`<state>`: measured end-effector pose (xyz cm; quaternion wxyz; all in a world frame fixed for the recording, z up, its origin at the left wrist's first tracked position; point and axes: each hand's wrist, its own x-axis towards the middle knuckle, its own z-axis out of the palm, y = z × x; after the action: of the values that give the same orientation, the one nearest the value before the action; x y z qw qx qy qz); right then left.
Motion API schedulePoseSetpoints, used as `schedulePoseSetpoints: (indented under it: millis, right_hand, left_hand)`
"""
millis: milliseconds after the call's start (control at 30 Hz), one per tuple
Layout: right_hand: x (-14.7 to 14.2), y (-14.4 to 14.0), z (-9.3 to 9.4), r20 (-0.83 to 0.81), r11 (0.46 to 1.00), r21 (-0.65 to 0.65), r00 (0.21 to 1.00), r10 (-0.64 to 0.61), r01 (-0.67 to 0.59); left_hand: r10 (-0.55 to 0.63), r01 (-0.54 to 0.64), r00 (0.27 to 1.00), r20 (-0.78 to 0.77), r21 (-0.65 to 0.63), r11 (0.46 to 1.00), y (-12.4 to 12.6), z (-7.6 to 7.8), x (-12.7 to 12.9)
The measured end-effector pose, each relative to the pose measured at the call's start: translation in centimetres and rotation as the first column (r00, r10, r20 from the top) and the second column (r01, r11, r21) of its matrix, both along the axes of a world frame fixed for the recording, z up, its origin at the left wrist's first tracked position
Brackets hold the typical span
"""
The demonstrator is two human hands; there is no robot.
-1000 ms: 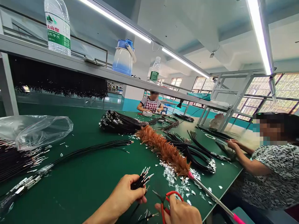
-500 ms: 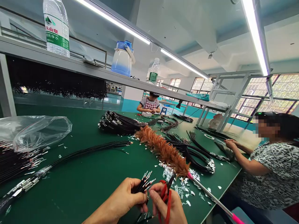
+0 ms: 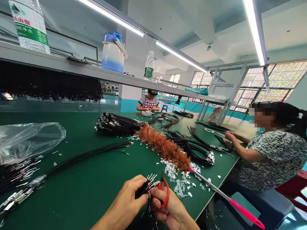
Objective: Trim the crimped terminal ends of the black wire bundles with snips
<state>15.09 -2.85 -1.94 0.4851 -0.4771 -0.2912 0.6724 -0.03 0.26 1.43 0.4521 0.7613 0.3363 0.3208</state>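
Fingers of the left hand (image 3: 128,201) pinch a bundle of black wires (image 3: 144,187) (metal tips up) at the table's (image 3: 91,179) near edge; the right hand (image 3: 168,209) grips red scissors (image 3: 164,191) touching them. Beyond lies a feather duster (image 3: 163,147), then wire coils (image 3: 115,123).

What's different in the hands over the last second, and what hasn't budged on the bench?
The right hand brought the red-handled scissors up from low on the right to the metal-tipped ends of the black wire bundle, so the two hands now meet. The left hand kept its grip on that bundle. The brown feather duster with pink handle and the long loose black wire bundle lie as before on the green table.
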Motion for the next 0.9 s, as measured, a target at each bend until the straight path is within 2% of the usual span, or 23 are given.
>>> schedulePoseSetpoints:
  millis: [133, 267, 400, 500, 567, 600, 633, 667, 700, 733, 767, 800, 833, 900]
  right_hand:
    - [0.7, 0.0, -0.1, -0.051, 0.995, -0.073, 0.997, 0.06, -0.063]
    - [0.7, 0.1, -0.4, 0.022, 0.993, -0.073, 0.995, 0.099, -0.097]
    - [1.0, -0.4, -0.2, 0.261, 0.995, 0.002, 0.961, 0.093, -0.096]
    - [2.4, -1.4, 0.6, 0.509, 0.99, 0.139, 0.86, -0.04, -0.037]
    - [3.6, -2.2, 1.2, 0.678, 0.967, 0.251, 0.719, -0.15, -0.035]
    - [4.2, -2.6, 1.6, 0.788, 0.949, 0.302, 0.583, -0.199, -0.085]
    - [4.7, -3.1, 1.9, 0.916, 0.927, 0.309, 0.331, -0.229, -0.213]
    - [4.9, -3.4, 2.2, 0.966, 0.908, 0.259, 0.088, -0.244, -0.328]
    - [5.1, -3.7, 2.4, 0.957, 0.889, 0.172, -0.144, -0.253, -0.424]
    - [5.1, -3.9, 2.6, 0.913, 0.872, 0.073, -0.32, -0.254, -0.484]
    - [5.0, -4.1, 2.8, 0.87, 0.859, -0.005, -0.425, -0.249, -0.513]
    - [4.8, -4.1, 2.9, 0.831, 0.845, -0.06, -0.495, -0.252, -0.531]
    - [4.6, -4.1, 3.0, 0.798, 0.832, -0.095, -0.542, -0.264, -0.546]
    - [4.3, -3.9, 3.1, 0.757, 0.807, -0.132, -0.584, -0.293, -0.575]
  left_hand:
    - [-0.073, 0.074, 0.997, -0.023, 0.031, 0.997, 0.0, -0.1, 0.0]
    - [-0.124, 0.124, 0.992, -0.022, -0.021, 0.992, 0.2, -0.3, -0.2]
    - [-0.195, 0.196, 0.981, 0.02, -0.108, 0.975, 0.3, -0.4, -0.4]
    - [-0.227, 0.243, 0.969, 0.1, -0.194, 0.95, 0.5, -0.3, -0.4]
    - [-0.233, 0.265, 0.961, 0.151, -0.246, 0.932, 0.6, -0.3, -0.5]
    - [-0.233, 0.272, 0.958, 0.17, -0.268, 0.924, 0.7, -0.3, -0.5]
    - [-0.235, 0.281, 0.955, 0.183, -0.285, 0.916, 0.7, -0.3, -0.5]
    - [-0.235, 0.285, 0.953, 0.193, -0.298, 0.911, 0.7, -0.3, -0.5]
    - [-0.235, 0.289, 0.951, 0.199, -0.306, 0.907, 0.7, -0.4, -0.5]
    - [-0.237, 0.292, 0.95, 0.202, -0.312, 0.904, 0.7, -0.4, -0.5]
    - [-0.239, 0.294, 0.95, 0.201, -0.314, 0.903, 0.7, -0.5, -0.5]
    - [-0.242, 0.295, 0.95, 0.196, -0.314, 0.902, 0.7, -0.5, -0.5]
    - [-0.245, 0.295, 0.951, 0.19, -0.315, 0.902, 0.6, -0.4, -0.5]
    - [-0.25, 0.296, 0.952, 0.178, -0.316, 0.901, 0.5, -0.4, -0.4]
